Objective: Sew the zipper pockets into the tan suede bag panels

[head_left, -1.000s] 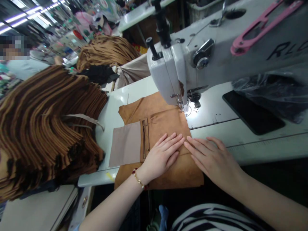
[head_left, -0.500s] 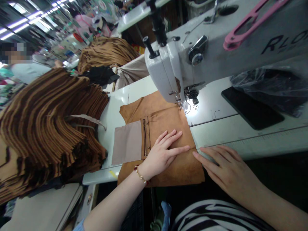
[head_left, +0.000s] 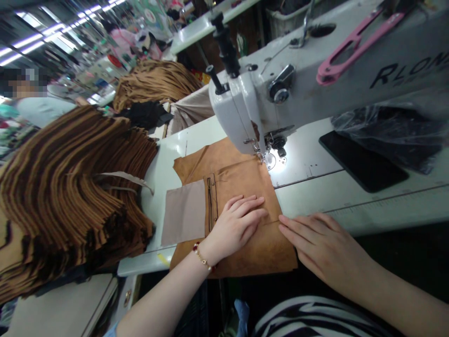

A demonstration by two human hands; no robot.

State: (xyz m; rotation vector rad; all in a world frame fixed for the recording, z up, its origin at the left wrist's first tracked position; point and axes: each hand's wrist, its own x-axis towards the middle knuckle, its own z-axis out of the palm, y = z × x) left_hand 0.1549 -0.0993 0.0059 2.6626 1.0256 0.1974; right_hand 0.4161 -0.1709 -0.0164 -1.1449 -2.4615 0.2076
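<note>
A tan-brown suede-like fabric panel (head_left: pixel 242 185) lies under the sewing machine's needle area (head_left: pixel 261 159). It bears a zipper (head_left: pixel 209 203) with a grey pocket lining (head_left: pixel 184 213) beside it. My left hand (head_left: pixel 235 229) rests flat on the panel, its fingers outstretched just right of the zipper. At the panel's right edge, by a crease or seam, my right hand (head_left: pixel 315 241) has its fingertips brought together on the fabric; its thumb is not clearly visible. The machine head (head_left: pixel 235 112) stands above and beyond both hands.
Stacked brown pieces (head_left: pixel 70 187) rise at the left, tied with a pale strip (head_left: pixel 122 177). A black phone (head_left: pixel 363 161) and a clear plastic bag (head_left: pixel 393 131) lie right on the table (head_left: pixel 308 201). Pink snips (head_left: pixel 358 49) sit on the machine. A person (head_left: pixel 42 107) is further off.
My right hand has moved slightly left onto the panel's edge, and the gap between its fingers has closed. My left hand's fingers have drawn closer together. The camera view has shifted slightly.
</note>
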